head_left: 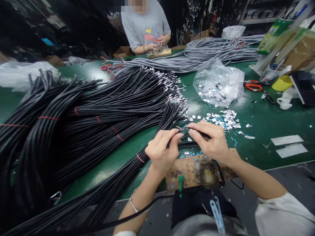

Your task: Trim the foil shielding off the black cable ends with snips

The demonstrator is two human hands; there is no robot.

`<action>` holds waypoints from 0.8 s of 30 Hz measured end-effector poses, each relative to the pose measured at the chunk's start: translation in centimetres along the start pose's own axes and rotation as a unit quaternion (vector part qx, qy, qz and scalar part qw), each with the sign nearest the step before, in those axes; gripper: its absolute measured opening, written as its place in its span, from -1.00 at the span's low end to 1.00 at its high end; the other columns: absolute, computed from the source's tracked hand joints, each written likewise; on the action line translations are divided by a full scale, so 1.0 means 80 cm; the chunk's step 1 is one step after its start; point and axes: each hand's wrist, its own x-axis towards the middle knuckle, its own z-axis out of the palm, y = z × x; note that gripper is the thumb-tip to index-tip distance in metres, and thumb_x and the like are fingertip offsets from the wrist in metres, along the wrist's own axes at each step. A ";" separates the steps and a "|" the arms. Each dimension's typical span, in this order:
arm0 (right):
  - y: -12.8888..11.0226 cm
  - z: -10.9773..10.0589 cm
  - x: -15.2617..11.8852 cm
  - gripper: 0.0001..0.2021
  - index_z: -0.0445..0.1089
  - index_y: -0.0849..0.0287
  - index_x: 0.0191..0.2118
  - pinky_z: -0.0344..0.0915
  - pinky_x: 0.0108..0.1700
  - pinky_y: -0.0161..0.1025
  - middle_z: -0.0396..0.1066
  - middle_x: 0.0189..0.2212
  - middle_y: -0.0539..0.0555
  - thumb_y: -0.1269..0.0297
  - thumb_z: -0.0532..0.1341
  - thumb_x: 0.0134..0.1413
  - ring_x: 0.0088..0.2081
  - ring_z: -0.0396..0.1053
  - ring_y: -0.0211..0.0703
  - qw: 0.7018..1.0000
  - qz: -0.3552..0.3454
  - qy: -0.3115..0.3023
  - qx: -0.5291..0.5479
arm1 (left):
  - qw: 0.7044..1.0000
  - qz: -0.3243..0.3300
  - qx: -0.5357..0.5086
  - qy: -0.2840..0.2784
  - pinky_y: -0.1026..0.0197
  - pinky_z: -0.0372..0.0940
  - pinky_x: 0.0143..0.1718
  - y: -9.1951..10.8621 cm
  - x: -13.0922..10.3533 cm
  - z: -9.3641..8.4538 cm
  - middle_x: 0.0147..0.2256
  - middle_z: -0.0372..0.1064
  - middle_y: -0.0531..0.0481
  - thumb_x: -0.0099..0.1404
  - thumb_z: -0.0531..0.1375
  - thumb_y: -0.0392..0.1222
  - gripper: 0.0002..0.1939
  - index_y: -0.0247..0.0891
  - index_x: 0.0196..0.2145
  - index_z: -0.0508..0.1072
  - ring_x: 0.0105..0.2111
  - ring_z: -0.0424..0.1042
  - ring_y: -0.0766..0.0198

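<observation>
Green tabletop [261, 142] | black cable [185, 128]: slim, pale wire showing | left hand [162, 147], right hand [213, 139]: both pinching it

The left hand [161, 149] and right hand [213, 139] partly hide the cable end [183, 129] between them, its detail too small to tell. Left of the hands, black cables [36, 147] are cut off by the edge; far beyond, the background [76, 31] blurs.

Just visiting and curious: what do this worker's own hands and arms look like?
Both the left hand and the right hand are ungloved, with no rings that I can make out. A thin, pale band circles the left forearm. The right sleeve is pale, loose and ends near the elbow; only a sliver of the pale left sleeve shows.
</observation>
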 end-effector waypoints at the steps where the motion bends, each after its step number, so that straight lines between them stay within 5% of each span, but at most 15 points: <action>1: 0.000 0.000 -0.001 -0.82 0.50 0.22 -0.21 0.28 -0.36 -0.26 0.49 -0.41 0.06 0.32 0.18 0.14 -0.45 0.33 -0.28 1.000 -0.004 0.002 -0.006 | 0.998 -0.039 -0.042 -0.021 0.36 0.26 -0.46 0.000 0.000 0.000 -0.57 0.39 0.08 0.22 0.20 -0.35 -0.93 -0.28 -0.33 0.49 -0.54 0.37 0.41; 3: -0.001 -0.001 -0.001 -0.82 0.50 0.21 -0.20 0.29 -0.36 -0.27 0.48 -0.42 0.06 0.32 0.18 0.14 -0.45 0.34 -0.28 1.000 -0.010 0.000 -0.009 | 0.978 -0.138 -0.143 -0.068 0.34 0.18 -0.55 0.001 0.002 0.000 -0.61 0.29 0.09 0.28 0.15 -0.25 -0.86 -0.29 -0.40 0.47 -0.61 0.27 0.43; 6: 0.000 -0.002 0.000 -0.82 0.51 0.21 -0.22 0.28 -0.38 -0.27 0.45 -0.47 0.04 0.31 0.19 0.14 -0.47 0.32 -0.29 1.000 -0.020 -0.012 -0.001 | 0.902 -0.273 -0.303 -0.142 0.33 -0.02 -0.68 -0.002 0.007 -0.001 -0.67 0.07 0.12 0.32 0.09 -0.05 -0.65 -0.30 -0.55 0.36 -0.69 0.04 0.47; 8: 0.001 -0.003 0.002 -0.82 0.51 0.22 -0.24 0.28 -0.40 -0.28 0.43 -0.50 0.03 0.29 0.19 0.14 -0.49 0.31 -0.30 0.999 -0.023 -0.026 0.012 | 0.848 -0.319 -0.382 -0.184 0.32 -0.15 -0.71 -0.004 0.010 -0.002 -0.68 -0.06 0.15 0.30 0.09 0.05 -0.56 -0.29 -0.62 0.25 -0.71 -0.11 0.49; 10: 0.003 -0.004 0.003 -0.82 0.51 0.20 -0.26 0.27 -0.40 -0.28 0.43 -0.51 0.02 0.28 0.18 0.14 -0.50 0.31 -0.30 0.999 -0.006 -0.032 0.024 | 0.825 -0.332 -0.407 -0.207 0.31 -0.20 -0.71 -0.005 0.012 -0.003 -0.69 -0.09 0.15 0.27 0.08 0.12 -0.51 -0.28 -0.65 0.21 -0.70 -0.16 0.50; 14: 0.006 -0.004 0.005 -0.82 0.46 0.17 -0.25 0.28 -0.38 -0.29 0.46 -0.38 0.04 0.19 0.20 0.12 -0.42 0.33 -0.29 0.995 0.059 0.018 0.073 | 0.901 -0.281 -0.299 -0.140 0.32 -0.07 -0.68 0.002 0.010 -0.003 -0.66 0.13 0.08 0.28 0.11 0.01 -0.62 -0.31 -0.57 0.39 -0.68 0.00 0.47; 17: 0.005 -0.005 0.007 -0.81 0.42 0.17 -0.34 0.12 -0.53 -0.36 0.35 -0.44 -0.02 0.16 0.29 0.01 -0.54 0.17 -0.38 0.991 0.060 -0.001 0.122 | 0.950 -0.204 -0.207 -0.110 0.34 0.01 -0.64 0.010 0.006 0.000 -0.62 0.24 0.07 0.28 0.13 -0.13 -0.73 -0.30 -0.51 0.46 -0.64 0.12 0.45; 21: 0.007 -0.006 0.010 -0.79 0.35 0.20 -0.46 0.01 -0.53 -0.34 0.22 -0.51 -0.06 0.19 0.30 0.02 -0.54 0.07 -0.39 0.986 0.070 -0.031 0.149 | 0.971 -0.138 -0.152 -0.119 0.35 0.01 -0.63 0.012 0.004 0.002 -0.63 0.23 0.12 0.25 0.16 -0.25 -0.83 -0.30 -0.47 0.49 -0.66 0.10 0.48; 24: 0.015 -0.003 0.011 -0.72 0.28 0.19 -0.46 0.00 -0.53 -0.33 0.13 -0.57 -0.09 0.09 0.27 0.02 -0.55 0.05 -0.37 0.956 0.131 -0.097 0.245 | 0.979 -0.104 -0.130 -0.114 0.34 0.08 -0.57 0.008 0.007 0.002 -0.56 0.32 0.08 0.22 0.20 -0.28 -0.90 -0.28 -0.44 0.48 -0.59 0.19 0.44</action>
